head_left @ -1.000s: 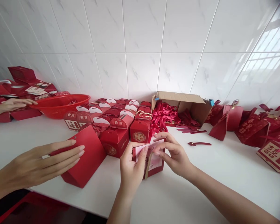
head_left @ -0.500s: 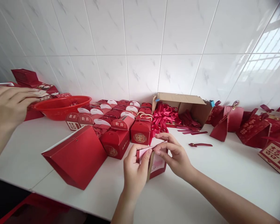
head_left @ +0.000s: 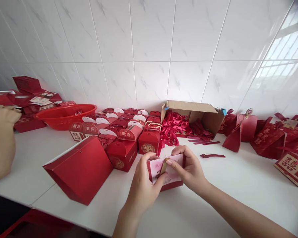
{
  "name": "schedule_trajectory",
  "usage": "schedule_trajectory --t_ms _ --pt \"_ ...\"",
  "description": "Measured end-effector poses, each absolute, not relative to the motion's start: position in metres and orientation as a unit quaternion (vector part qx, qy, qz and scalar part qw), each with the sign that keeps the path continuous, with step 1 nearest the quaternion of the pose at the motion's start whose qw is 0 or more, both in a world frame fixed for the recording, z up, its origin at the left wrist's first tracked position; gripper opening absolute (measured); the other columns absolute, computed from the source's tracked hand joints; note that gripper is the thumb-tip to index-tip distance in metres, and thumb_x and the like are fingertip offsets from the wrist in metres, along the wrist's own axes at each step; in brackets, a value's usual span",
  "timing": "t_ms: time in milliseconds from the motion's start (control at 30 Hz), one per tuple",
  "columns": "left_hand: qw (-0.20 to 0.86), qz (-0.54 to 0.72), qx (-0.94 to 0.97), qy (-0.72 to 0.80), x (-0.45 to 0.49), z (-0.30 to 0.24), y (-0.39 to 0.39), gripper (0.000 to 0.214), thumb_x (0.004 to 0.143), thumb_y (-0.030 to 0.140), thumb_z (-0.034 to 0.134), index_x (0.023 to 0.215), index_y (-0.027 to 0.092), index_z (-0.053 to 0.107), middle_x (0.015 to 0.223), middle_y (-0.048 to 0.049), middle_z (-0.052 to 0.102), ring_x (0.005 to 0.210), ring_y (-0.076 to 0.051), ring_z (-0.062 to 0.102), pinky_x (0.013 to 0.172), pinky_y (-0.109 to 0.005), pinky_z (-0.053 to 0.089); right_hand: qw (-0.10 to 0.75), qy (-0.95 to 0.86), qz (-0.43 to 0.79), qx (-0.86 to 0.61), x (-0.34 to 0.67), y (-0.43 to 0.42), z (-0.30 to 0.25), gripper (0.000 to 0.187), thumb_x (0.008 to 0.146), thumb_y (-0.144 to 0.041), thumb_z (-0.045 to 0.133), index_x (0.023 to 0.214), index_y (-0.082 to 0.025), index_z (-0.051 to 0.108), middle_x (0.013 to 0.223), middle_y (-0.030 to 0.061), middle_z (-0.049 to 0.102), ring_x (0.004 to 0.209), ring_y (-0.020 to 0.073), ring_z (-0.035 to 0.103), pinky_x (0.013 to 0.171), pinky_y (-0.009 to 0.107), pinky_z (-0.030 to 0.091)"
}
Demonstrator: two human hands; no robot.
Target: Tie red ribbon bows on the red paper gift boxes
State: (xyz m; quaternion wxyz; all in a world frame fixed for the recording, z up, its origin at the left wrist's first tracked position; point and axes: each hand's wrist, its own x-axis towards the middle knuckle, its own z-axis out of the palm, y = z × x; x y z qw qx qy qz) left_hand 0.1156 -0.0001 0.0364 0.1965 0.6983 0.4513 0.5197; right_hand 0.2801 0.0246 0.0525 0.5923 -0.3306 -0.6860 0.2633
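Note:
Between my two hands a red gift box with a pink printed card on its near face stands on the table. My left hand grips its left edge, the thumb on the lower part of a short gold-brown strap. At the upper right edge, my right hand is closed round the top, its thumb pressing the strap's upper end by a small gold stud. Fingers behind the box are hidden. To the left, a larger plain red box lies on its side.
Rows of small red boxes stand behind. A cardboard box holds red ribbons; a loose dark red strap lies before it. A red basin and another person's hand are left. Finished-looking red bags line the right.
My hands have turned the box so its pink card faces me, and the strap now lies against that face. The other person's hand has drawn back left and down.

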Motion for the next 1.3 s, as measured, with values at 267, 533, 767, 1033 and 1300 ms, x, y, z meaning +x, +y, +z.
schedule_trajectory --t_ms 267,533,767,1033,1300 --pt "0.225 0.436 0.720 0.492 0.107 0.041 -0.006 0.034 0.083 0.021 0.059 0.112 0.023 0.042 0.107 -0.0087 0.063 0.091 -0.021 0.066 0.077 -0.036 0.055 0.617 -0.642 0.236 -0.388 0.293 0.027 0.070 0.026 0.075 -0.038 0.073 0.079 -0.022 0.053 0.074 0.0011 0.058 0.064 0.0147 0.052 0.054 0.025 0.045" --pt "0.286 0.410 0.722 0.478 0.103 0.047 -0.002 0.015 0.087 0.024 0.054 0.074 0.020 0.059 0.073 -0.0017 0.066 0.071 -0.017 0.063 0.067 -0.027 0.050 0.630 -0.606 0.267 -0.406 0.298 0.028 0.076 0.030 0.072 -0.040 0.075 0.079 -0.021 0.052 0.074 0.0009 0.056 0.059 0.0135 0.051 0.048 0.025 0.044" --pt "0.237 0.613 0.615 0.437 0.080 0.063 -0.013 0.014 0.085 0.032 0.060 0.084 0.019 0.066 0.086 -0.0040 0.070 0.081 -0.018 0.067 0.076 -0.027 0.054 0.585 -0.643 0.318 -0.379 0.307 0.035 0.078 0.029 0.074 -0.036 0.074 0.079 -0.021 0.050 0.071 -0.0009 0.055 0.059 0.0130 0.053 0.049 0.024 0.045" --pt "0.177 0.748 0.525 0.365 0.099 0.093 -0.059 0.019 0.084 0.020 0.064 0.097 0.024 0.050 0.063 0.0051 0.068 0.054 -0.014 0.065 0.057 -0.024 0.054 0.491 -0.835 0.201 -0.145 0.291 0.005 0.079 0.024 0.073 -0.016 0.072 0.085 -0.021 0.052 0.076 0.0010 0.059 0.065 0.0122 0.055 0.056 0.024 0.045" --pt "0.316 0.605 0.621 0.386 0.097 0.087 -0.058 0.015 0.091 0.030 0.054 0.095 0.024 0.067 0.095 -0.0043 0.075 0.093 -0.020 0.070 0.078 -0.025 0.056 0.496 -0.854 0.119 -0.101 0.292 -0.008 0.090 0.022 0.075 -0.011 0.068 0.088 -0.019 0.052 0.075 0.0029 0.060 0.068 0.0132 0.055 0.060 0.026 0.047"
